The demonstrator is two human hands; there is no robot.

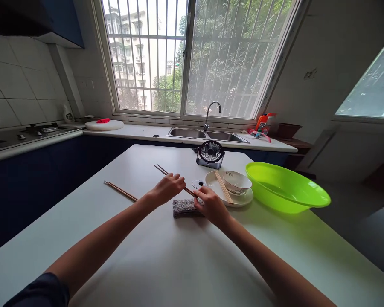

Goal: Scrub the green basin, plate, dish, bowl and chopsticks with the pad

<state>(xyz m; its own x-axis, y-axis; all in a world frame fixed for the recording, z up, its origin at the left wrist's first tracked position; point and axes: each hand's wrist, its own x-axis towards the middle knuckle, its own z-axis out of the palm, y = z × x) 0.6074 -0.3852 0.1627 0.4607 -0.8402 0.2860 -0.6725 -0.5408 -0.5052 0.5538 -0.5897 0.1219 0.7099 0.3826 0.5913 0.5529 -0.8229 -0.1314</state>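
Note:
Between my hands a pair of wooden chopsticks (189, 191) slants over the table. My left hand (169, 187) is closed around their middle, and the far tips stick out beyond it. At the near end, my right hand (211, 205) pinches them with its fingers. Below the chopsticks lies a folded grey cloth (184, 208), partly covered by my right hand. More chopsticks (120, 190) rest on the table left of my left forearm. To the right, a white plate (211, 181) carries a white bowl (238, 181) and several light wooden chopsticks (223, 187).
A bright green basin (288, 187) stands on the right of the white table (137, 256). Behind the plate is a small black fan (210, 153), with a white round object (197, 183) nearer. The sink (188, 133), faucet (208, 115) and stove (41, 130) line the far counter.

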